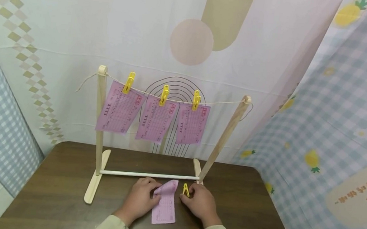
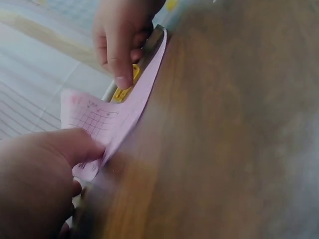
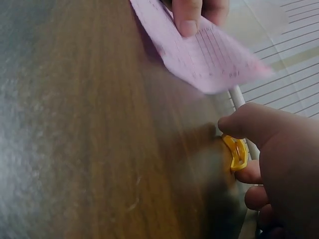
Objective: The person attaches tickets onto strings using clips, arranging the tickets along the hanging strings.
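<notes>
My left hand point(image 1: 141, 199) pinches the left edge of a pink printed slip point(image 1: 164, 208) between thumb and fingers, and the slip's upper part bends up. In the left wrist view the thumb presses on the gridded face of the paper point(image 2: 94, 119). A yellow clothespin point(image 1: 185, 190) is pinched between thumb and fingers of my right hand point(image 1: 201, 202), just right of the slip. The right wrist view shows this clothespin point(image 3: 236, 152) at the fingertips, apart from the paper. Behind the hands, three pink slips point(image 1: 120, 107) hang from a string under yellow clothespins point(image 1: 164, 95).
Two wooden posts point(image 1: 100, 122) on flat feet point(image 1: 91, 190) hold the string point(image 1: 223, 103) across the back of the brown table point(image 1: 244, 205). A white rod point(image 1: 149, 175) joins the posts low down, close in front of both hands. Patterned cloth point(image 1: 256, 55) hangs behind.
</notes>
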`<state>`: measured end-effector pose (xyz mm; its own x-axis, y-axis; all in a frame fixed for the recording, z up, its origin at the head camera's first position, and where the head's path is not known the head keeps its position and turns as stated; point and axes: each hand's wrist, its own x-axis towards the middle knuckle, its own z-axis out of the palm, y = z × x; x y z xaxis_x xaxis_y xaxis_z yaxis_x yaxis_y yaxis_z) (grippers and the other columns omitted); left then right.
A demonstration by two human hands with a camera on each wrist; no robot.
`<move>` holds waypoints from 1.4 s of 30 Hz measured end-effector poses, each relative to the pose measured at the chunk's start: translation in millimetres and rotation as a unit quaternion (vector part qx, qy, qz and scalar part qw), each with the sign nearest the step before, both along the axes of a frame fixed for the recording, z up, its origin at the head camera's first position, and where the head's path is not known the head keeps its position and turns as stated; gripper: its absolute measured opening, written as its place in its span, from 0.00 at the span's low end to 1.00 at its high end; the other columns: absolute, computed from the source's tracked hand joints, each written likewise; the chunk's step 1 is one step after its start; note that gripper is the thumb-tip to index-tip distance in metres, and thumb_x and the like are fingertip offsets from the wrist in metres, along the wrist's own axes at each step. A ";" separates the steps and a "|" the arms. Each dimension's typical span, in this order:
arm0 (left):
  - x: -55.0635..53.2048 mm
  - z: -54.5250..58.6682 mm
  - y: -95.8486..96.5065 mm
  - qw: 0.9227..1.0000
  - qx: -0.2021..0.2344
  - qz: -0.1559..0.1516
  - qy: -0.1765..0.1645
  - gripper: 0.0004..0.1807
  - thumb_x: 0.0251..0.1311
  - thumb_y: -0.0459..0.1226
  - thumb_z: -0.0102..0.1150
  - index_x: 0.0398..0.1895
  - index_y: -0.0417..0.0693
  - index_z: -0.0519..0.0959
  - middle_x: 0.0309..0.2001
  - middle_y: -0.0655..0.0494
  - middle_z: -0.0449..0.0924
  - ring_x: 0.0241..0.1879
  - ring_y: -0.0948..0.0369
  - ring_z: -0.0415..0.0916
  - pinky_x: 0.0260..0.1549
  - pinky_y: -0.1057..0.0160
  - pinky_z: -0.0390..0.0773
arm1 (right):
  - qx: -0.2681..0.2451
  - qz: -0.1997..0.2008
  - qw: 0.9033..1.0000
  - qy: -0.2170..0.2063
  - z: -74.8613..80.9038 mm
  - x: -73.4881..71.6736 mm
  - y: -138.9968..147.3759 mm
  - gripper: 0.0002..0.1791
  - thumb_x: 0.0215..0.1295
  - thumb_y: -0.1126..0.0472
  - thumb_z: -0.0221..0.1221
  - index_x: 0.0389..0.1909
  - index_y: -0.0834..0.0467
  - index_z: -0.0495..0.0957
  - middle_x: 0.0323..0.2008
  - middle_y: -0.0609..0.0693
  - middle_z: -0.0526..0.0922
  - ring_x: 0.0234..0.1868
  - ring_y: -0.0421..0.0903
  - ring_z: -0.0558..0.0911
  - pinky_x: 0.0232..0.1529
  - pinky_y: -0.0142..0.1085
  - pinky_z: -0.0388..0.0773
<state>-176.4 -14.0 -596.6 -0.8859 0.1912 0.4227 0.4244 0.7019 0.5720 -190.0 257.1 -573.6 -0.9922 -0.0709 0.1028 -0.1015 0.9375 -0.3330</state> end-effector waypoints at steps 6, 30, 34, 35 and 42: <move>6.5 -1.1 -1.1 1.000 0.018 -0.001 0.007 0.32 0.54 0.33 0.82 0.65 0.56 0.89 0.48 0.65 0.94 0.47 0.61 0.87 0.54 0.51 0.87 | -0.006 0.012 1.000 0.002 -0.8 0.5 2.7 0.20 0.58 0.41 0.80 0.35 0.44 0.80 0.30 0.38 0.75 0.28 0.37 0.72 0.31 0.36 0.71; 1.3 9.1 -15.7 0.945 0.265 0.003 -0.191 0.07 0.67 0.43 0.81 0.36 0.56 0.89 0.33 0.65 0.87 0.36 0.68 0.80 0.40 0.68 0.81 | -0.208 0.015 0.977 -0.044 1.2 4.7 24.3 0.16 0.62 0.59 0.79 0.50 0.48 0.90 0.33 0.46 0.82 0.28 0.38 0.77 0.30 0.31 0.75; -0.1 24.3 -17.6 0.931 0.299 0.017 -0.207 0.06 0.69 0.42 0.79 0.41 0.52 0.91 0.36 0.60 0.90 0.38 0.64 0.82 0.41 0.67 0.81 | -0.228 0.025 0.972 -0.049 5.5 6.4 25.8 0.18 0.65 0.61 0.77 0.55 0.51 0.90 0.36 0.47 0.86 0.31 0.37 0.80 0.35 0.31 0.78; 0.3 30.2 -17.5 0.929 0.304 0.019 -0.209 0.07 0.70 0.42 0.78 0.43 0.51 0.92 0.37 0.60 0.90 0.38 0.64 0.82 0.41 0.67 0.81 | -0.232 0.028 0.971 -0.048 6.2 6.6 26.2 0.18 0.66 0.62 0.76 0.56 0.52 0.90 0.39 0.48 0.87 0.32 0.37 0.80 0.36 0.31 0.78; -1.8 79.6 -14.1 0.922 0.341 -0.012 -0.181 0.09 0.75 0.44 0.74 0.49 0.50 0.92 0.44 0.55 0.92 0.43 0.62 0.85 0.45 0.66 0.85 | -0.259 0.040 0.964 -0.050 10.2 7.1 31.6 0.20 0.70 0.62 0.74 0.62 0.56 0.90 0.48 0.50 0.90 0.37 0.38 0.82 0.41 0.31 0.80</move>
